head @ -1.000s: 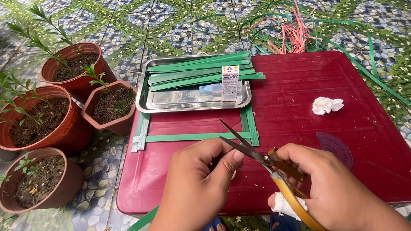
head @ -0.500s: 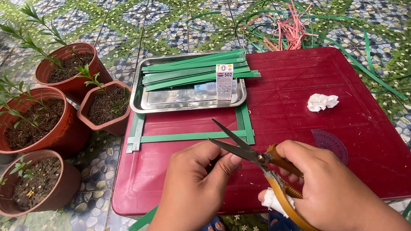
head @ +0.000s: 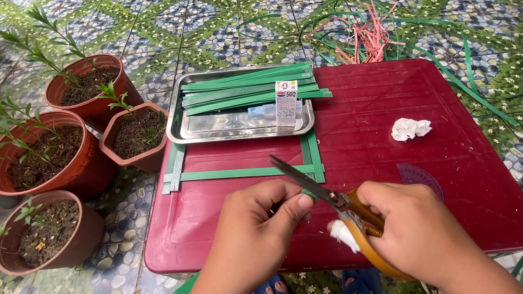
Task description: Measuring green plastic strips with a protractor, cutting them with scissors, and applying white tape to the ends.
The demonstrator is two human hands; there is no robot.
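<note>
Left hand [head: 259, 223]: fingers curled, thumb and forefinger pinching a short green strip end [head: 308, 193], held up at the blades for trimming.
Right hand [head: 418, 234]: clenched through the orange handles of the scissors [head: 328, 194], a wad of white tissue tucked under the palm.
Scissor blades: parted, tip pointing up-left over the table.
Red table [head: 392, 176]: work surface; a green strip frame [head: 245, 172] lies flat on it, just beyond the hands.
Metal tray [head: 184, 130]: holds spare green strips [head: 247, 92] and a small glue tube, within reach.
Crumpled tissue [head: 410, 128]: set aside at right.
Potted plants [head: 38, 157]: on the floor, left.

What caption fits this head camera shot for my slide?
Right hand snips a green strip held by the left hand with orange-handled scissors over a red table.
</note>
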